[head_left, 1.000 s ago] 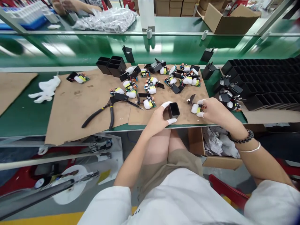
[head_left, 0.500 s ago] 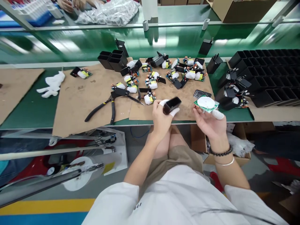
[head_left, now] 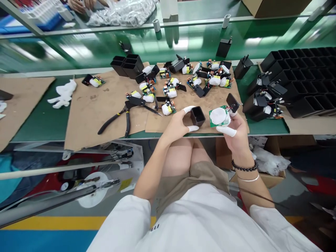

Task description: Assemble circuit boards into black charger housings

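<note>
Green circuit board with a round white patch (head_left: 218,116) and a wired black rectangular cap (head_left: 232,102), clamped between thumb and fingers of the right hand (head_left: 237,134), above the front edge of the green worktop (head_left: 43,124); left hand (head_left: 176,126) has its fingers clamped on a black rectangular open-mouthed casing (head_left: 197,116) just beside it, mouth upward. Step in hand reads as pairing board with casing; next move likely calls for squaring one to the other, minding the cap, which could snag. Black-handled pliers with yellow bands (head_left: 128,120) lie leftward on brown cardboard (head_left: 86,119), similar loose boards (head_left: 172,93) beyond the hands.
</note>
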The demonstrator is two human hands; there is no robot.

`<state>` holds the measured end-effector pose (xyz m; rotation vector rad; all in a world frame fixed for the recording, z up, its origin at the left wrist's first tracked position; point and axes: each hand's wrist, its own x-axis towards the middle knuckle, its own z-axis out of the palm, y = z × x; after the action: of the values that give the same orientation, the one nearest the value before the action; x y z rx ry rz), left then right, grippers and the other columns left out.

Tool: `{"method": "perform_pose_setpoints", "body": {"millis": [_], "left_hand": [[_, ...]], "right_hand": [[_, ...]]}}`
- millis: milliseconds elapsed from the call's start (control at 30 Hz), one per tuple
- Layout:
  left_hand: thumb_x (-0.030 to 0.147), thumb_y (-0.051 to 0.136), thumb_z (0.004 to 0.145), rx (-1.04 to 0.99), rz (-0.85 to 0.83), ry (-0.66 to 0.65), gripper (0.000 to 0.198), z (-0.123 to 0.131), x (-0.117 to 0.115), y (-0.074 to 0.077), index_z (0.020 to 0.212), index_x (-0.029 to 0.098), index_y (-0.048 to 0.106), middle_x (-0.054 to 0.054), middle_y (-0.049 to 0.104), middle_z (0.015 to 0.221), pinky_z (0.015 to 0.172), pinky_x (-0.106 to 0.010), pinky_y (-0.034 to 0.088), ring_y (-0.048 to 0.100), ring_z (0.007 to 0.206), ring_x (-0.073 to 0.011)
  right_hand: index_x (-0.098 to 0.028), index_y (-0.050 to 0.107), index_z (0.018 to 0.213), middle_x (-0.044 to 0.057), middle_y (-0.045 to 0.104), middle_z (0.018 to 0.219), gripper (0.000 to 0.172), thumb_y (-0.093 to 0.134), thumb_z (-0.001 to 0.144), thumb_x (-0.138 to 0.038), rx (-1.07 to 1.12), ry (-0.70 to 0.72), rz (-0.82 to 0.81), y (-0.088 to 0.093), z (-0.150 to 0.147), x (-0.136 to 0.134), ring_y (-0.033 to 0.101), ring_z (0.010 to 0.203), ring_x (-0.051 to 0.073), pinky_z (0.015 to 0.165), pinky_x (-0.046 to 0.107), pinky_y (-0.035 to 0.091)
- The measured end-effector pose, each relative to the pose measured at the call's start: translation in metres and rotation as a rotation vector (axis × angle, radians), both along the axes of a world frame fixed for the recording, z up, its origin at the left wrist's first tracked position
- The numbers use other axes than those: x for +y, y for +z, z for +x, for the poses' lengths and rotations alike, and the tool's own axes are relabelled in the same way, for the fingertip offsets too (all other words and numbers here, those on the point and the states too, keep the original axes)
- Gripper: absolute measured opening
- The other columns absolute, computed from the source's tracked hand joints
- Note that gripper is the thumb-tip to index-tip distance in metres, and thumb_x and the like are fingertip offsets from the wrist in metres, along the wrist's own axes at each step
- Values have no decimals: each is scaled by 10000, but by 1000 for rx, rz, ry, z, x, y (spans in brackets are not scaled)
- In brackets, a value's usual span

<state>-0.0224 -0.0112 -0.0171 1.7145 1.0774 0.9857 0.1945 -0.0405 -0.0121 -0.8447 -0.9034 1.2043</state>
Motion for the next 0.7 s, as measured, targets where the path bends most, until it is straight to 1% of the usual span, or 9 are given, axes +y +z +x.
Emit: {"method": "perform_pose_setpoints", "body": {"millis": [33,100,200,300,400,500,600,700], "left_hand": [[195,863,697,-35,1,-14,764,2,1,2,1417,161,610,-146,681,1449,1227,-498,475,639,1381,-337],[191,842,709,-72,61,-6,687,8,-4,11,1365,142,644,-136,728,1388,1187,-477,521,693,1305,-315],[150,791,734,-50,242,15,640,12,-23,32,1360,157,657,-109,733,1395,1182,-441,534,690,1315,-289],[102,737,746,-29,409,5,622,11,-42,54,1358,186,663,-86,732,1396,1173,-419,548,676,1336,-280],[85,719,765,-55,471,-12,623,10,-53,68,1371,216,655,-71,723,1399,1174,-414,552,667,1348,-278],[117,724,810,-72,474,-21,595,11,-59,72,1385,243,645,-61,716,1400,1194,-440,540,657,1362,-288],[181,741,853,-87,473,-24,547,12,-61,71,1386,249,643,-68,710,1407,1210,-469,526,651,1370,-304],[208,748,863,-99,483,-20,528,13,-61,69,1379,242,645,-74,712,1402,1200,-469,536,659,1358,-305]], "right_hand": [[-286,776,986,-21,821,1024,606,1029,440,-218,-66,-17,57,2,0,3,781,1022,224,987,399,656],[-278,776,1012,-6,818,1045,636,1046,438,-240,-170,-34,190,8,0,6,774,1044,235,994,415,649],[-267,784,1085,18,813,1068,595,1026,541,-253,-277,-32,413,24,-2,0,769,1050,254,1021,460,634],[-271,780,1173,61,798,1174,529,950,676,-206,-399,11,580,47,-4,-15,757,1107,297,1017,507,625],[-271,784,1197,61,800,1158,513,890,709,-154,-475,-7,683,65,-6,-28,756,1092,306,956,499,642],[-263,793,1199,43,808,1156,542,867,682,-119,-480,-14,717,75,-6,-35,751,1100,308,959,503,643],[-256,800,1188,28,813,1165,551,855,664,-94,-490,-4,704,78,-6,-38,749,1111,311,982,513,635],[-272,794,1190,17,809,1164,545,859,674,-110,-502,-1,693,80,-5,-39,751,1108,304,986,504,633]]}}
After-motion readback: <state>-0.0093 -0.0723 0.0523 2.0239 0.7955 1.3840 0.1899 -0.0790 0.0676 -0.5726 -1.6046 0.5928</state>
